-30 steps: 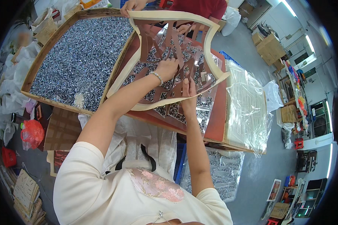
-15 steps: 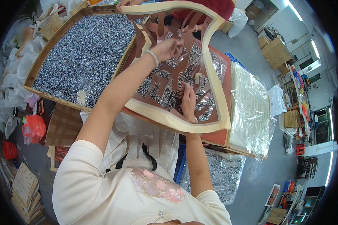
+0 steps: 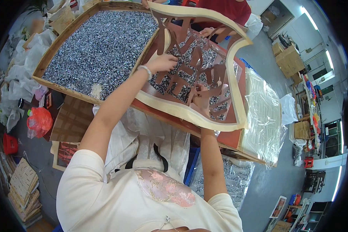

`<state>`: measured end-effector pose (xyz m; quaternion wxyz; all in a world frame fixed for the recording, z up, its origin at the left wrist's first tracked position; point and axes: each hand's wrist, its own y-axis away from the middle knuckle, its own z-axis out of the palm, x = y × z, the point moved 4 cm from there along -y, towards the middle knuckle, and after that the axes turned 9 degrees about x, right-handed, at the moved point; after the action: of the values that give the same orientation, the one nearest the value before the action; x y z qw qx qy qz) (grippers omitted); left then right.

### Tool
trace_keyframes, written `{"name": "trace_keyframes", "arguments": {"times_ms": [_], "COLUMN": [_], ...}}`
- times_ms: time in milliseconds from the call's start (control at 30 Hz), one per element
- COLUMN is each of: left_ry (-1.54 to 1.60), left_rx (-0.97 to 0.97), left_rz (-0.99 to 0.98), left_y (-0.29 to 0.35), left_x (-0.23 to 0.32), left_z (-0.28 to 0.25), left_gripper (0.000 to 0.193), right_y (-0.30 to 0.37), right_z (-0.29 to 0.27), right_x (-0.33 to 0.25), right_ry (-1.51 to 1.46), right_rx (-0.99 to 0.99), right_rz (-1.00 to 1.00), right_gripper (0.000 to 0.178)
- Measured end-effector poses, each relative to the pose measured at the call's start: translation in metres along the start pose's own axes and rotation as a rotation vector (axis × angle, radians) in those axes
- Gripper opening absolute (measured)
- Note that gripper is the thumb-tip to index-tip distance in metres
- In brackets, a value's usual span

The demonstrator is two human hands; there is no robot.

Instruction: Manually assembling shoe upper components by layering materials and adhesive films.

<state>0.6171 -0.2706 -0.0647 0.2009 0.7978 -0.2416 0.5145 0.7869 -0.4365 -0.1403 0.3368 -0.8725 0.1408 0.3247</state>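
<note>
A brown cut-out stencil sheet (image 3: 212, 73) with a cream border (image 3: 174, 109) is raised at a tilt over a red board (image 3: 237, 92). Dark glittering pieces (image 3: 178, 88) form patterns on clear film beneath it. At the stencil's left side is my left hand (image 3: 163, 63), its fingers loosely bent, tips a little apart. My right forearm passes under the near border; that hand (image 3: 200, 96) shows among the brown strips, fingers curled in, whatever they pinch hidden. Across from me, another person's hand (image 3: 146, 3) grips the far left corner; their other hand (image 3: 208, 31) is near the far edge.
A wooden tray (image 3: 62, 89) full of dark glitter pieces adjoins the board on the left. Clear plastic-wrapped sheets (image 3: 261, 112) lie to the right. Lower down, a patterned sheet (image 3: 224, 179) sits beside a blue crate edge (image 3: 192, 164). A red plastic bag (image 3: 39, 121) is at left.
My left hand has drawn back toward the left and down, its fingers loosening. The right hand has curled further in among the strips. The stencil and table appear shifted slightly right in view.
</note>
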Motion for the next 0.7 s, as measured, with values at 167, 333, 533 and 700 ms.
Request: {"name": "trace_keyframes", "arguments": {"times_ms": [167,333,533,700], "left_ry": [-0.189,0.764,0.41,-0.187], "left_rx": [0.418,0.333,0.49,0.481], "left_rz": [0.37,0.262,0.169,0.635], "left_y": [-0.005,-0.004,0.039,0.137], "left_x": [-0.015,-0.002,-0.009,0.003], "left_z": [0.023,-0.023,-0.077,-0.009], "left_gripper": [0.03,0.02,0.037,0.067], "right_y": [0.026,0.018,0.016,0.014], "right_z": [-0.004,-0.005,0.001,-0.005], "right_x": [-0.05,-0.064,-0.066,-0.058], "right_ry": [-0.101,-0.004,0.004,0.023], "right_rx": [-0.039,0.007,0.05,0.021], "right_rz": [0.157,0.038,-0.049,-0.017], "right_gripper": [0.024,0.025,0.025,0.028]}}
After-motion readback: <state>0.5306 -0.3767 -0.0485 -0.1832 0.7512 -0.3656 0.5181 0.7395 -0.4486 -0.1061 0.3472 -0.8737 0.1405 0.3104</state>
